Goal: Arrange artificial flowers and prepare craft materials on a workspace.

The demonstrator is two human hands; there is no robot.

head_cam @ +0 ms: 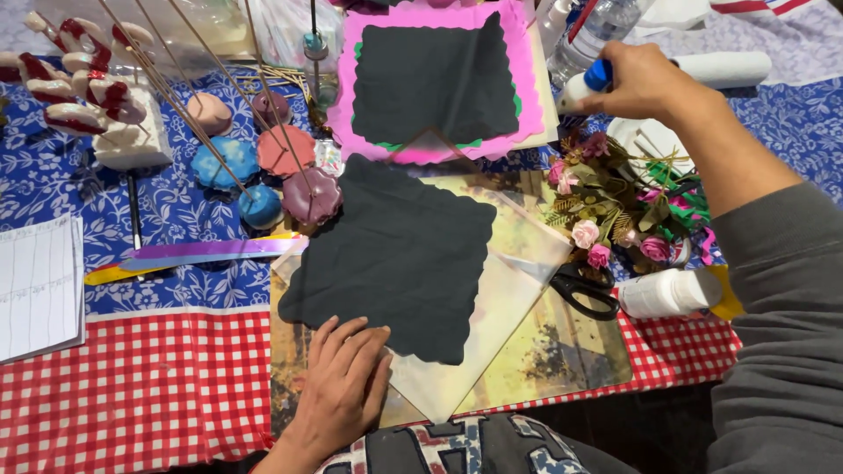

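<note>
Two hands divide the work: the left hand lies flat and open, pinning the near edge of the black sheet at mid-table so it cannot slide, while the right hand grips a glue bottle far right.

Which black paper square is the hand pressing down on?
The near one, lying bare on the yellowish sheet, with the left hand at its lower edge. The far black square sits glued on pink paper, untouched.
</note>
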